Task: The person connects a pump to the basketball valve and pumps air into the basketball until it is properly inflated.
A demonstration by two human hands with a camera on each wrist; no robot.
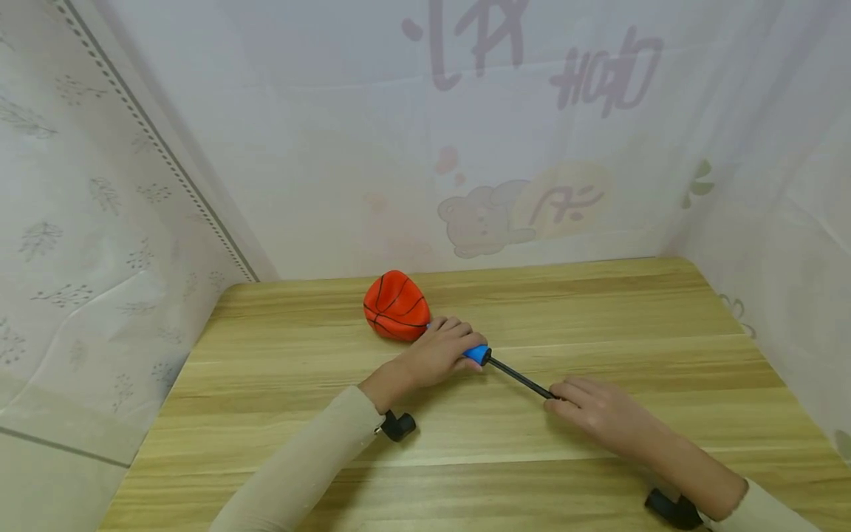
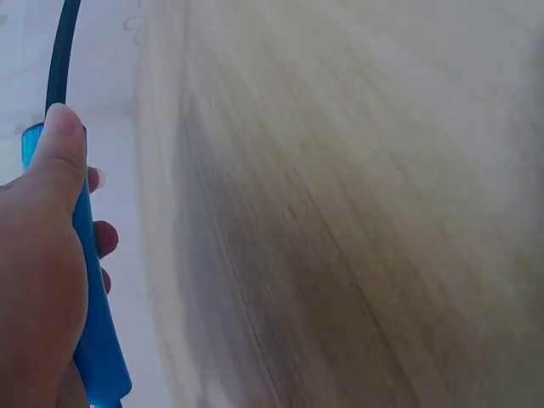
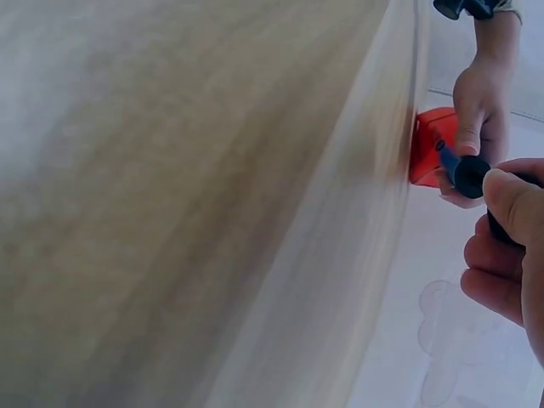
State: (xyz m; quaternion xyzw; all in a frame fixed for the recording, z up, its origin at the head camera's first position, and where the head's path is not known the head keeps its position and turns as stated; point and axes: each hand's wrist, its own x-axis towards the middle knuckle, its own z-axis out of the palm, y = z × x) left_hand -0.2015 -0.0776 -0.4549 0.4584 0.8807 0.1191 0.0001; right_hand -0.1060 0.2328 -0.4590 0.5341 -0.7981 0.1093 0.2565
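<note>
A partly deflated, dented red toy basketball (image 1: 395, 304) with black lines sits toward the back of the table. Beside it, my left hand (image 1: 435, 356) grips the blue barrel of a hand pump (image 2: 102, 361); in the left wrist view the thumb lies along the barrel and fingertips show on its far side. The barrel's tip end points at the ball, but the hand hides most of the joint in the head view. A black rod (image 1: 521, 378) extends out of the barrel. My right hand (image 1: 601, 415) holds the rod's far end, its thumb and fingers curled around the black handle.
The wood-grain table (image 1: 266, 414) stands against a printed back curtain (image 1: 319, 148). Patterned sheets hang at left and right. A black wrist camera (image 1: 397, 426) is strapped at the left wrist and another (image 1: 671, 508) at the right.
</note>
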